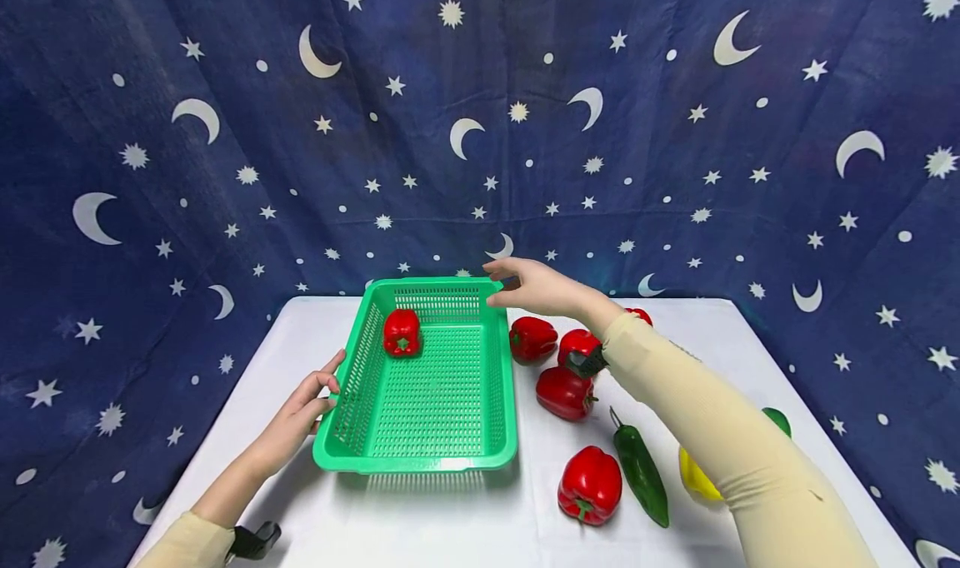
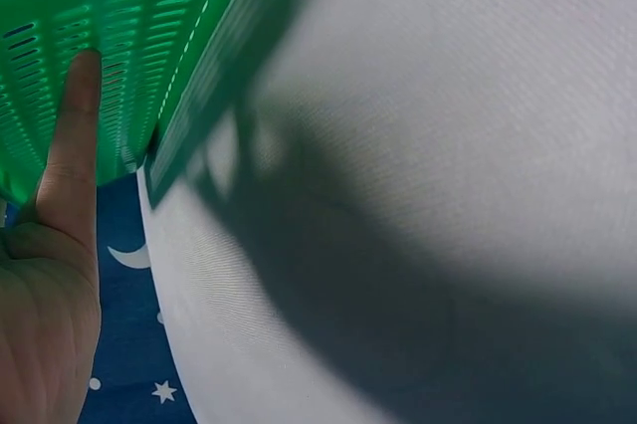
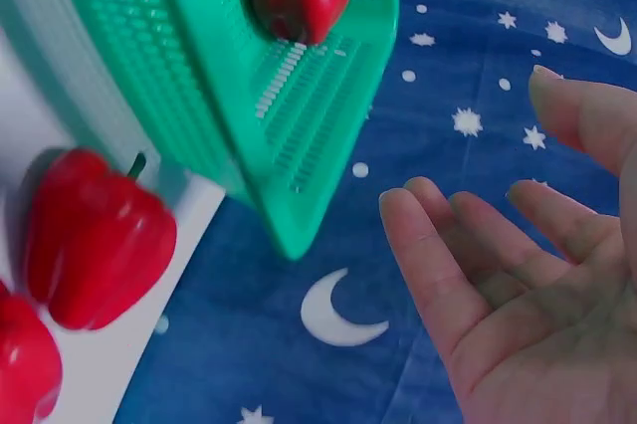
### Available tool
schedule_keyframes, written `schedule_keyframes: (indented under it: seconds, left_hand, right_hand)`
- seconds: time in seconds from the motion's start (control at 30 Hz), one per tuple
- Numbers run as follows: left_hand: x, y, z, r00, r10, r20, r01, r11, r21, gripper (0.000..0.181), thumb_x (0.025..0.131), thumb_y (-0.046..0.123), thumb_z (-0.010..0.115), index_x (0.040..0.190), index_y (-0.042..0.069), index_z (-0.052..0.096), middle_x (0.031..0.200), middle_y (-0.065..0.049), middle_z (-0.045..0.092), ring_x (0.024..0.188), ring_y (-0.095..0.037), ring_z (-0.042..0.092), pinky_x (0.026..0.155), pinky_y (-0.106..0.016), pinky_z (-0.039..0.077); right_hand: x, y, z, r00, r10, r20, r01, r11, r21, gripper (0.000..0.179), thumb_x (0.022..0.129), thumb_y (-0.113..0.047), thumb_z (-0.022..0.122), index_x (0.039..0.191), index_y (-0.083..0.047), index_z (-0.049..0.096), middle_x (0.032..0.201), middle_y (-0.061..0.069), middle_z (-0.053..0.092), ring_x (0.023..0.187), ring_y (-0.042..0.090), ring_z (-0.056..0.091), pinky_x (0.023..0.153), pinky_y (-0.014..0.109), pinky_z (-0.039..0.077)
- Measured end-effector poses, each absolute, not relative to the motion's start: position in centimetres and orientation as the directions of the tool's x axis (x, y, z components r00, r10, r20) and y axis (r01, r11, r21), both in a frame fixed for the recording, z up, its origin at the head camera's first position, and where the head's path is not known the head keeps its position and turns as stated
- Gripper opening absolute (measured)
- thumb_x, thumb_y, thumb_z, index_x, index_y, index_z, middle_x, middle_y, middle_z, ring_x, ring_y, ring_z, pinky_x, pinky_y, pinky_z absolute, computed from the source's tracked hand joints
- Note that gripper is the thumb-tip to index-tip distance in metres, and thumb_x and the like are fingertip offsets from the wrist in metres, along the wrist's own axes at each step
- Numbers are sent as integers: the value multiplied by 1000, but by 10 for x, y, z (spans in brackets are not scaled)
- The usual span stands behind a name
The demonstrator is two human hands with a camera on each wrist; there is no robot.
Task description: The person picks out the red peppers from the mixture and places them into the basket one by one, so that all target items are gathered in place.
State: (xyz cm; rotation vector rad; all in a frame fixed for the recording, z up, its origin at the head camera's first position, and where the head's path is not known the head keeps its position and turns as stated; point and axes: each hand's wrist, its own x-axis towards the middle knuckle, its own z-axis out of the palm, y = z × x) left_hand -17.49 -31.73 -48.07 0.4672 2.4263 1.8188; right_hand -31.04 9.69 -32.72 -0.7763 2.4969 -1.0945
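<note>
A green plastic basket (image 1: pixel 423 465) with slotted walls stands on the table, holding one red bell pepper (image 1: pixel 402 332) near its far left corner. My left hand (image 1: pixel 296 414) touches the basket's left side from outside, fingertips at the rim. In the left wrist view a straight finger (image 2: pixel 75 130) lies against the slotted wall. Over the basket's far right corner, my right hand (image 1: pixel 536 286) hangs with fingers spread and nothing in them. The right wrist view shows its palm (image 3: pixel 557 344) and loosely bent fingers beyond the basket's corner.
Right of the basket lie several red peppers, among them one bell pepper (image 1: pixel 532 339) beside its wall and another (image 1: pixel 590 485) at the front. A long green pepper (image 1: pixel 641 476) and a yellow pepper (image 1: pixel 697 476) lie farther right, the yellow one partly behind my sleeve.
</note>
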Motion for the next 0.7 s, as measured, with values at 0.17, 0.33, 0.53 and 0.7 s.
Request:
schedule_keyframes:
  seconds: [0.17,0.33,0.53,0.7]
  left_hand:
    - [-175,-317,-481,-948,292,128,204,248,947,9,101,0,40,109,5,43,171,-7,11,133,-13,30,55,-34,39]
    - [-175,-317,-481,-949,291,120,196,246,949,8,102,0,40,109,4,42,171,-7,10,132,-13,30,57,-30,41]
    - [-175,-317,-480,-949,295,112,188,243,952,7,102,1,40,109,4,41,171,-10,8,132,-11,31,58,-30,44]
    - [-176,-317,-480,-948,302,106,181,232,956,7,103,2,40,109,4,41,172,-8,7,133,-9,31,60,-31,49]
  right_hand:
    - [-308,124,-327,-832,-554,-42,-341,569,-749,64,96,-31,71,153,-16,45,150,10,51,133,32,52,104,53,44]
    - [-305,149,-329,-851,-525,-14,-338,567,-751,62,97,-29,70,153,-16,46,150,12,50,134,34,51,104,54,45]
    - [-302,181,-337,-881,-473,5,-336,618,-711,64,97,-31,70,154,-14,44,153,13,48,138,34,46,109,57,37]
    - [-304,213,-353,-913,-408,-18,-284,668,-688,66,97,-31,69,153,-9,43,152,18,47,136,38,47,108,58,39]
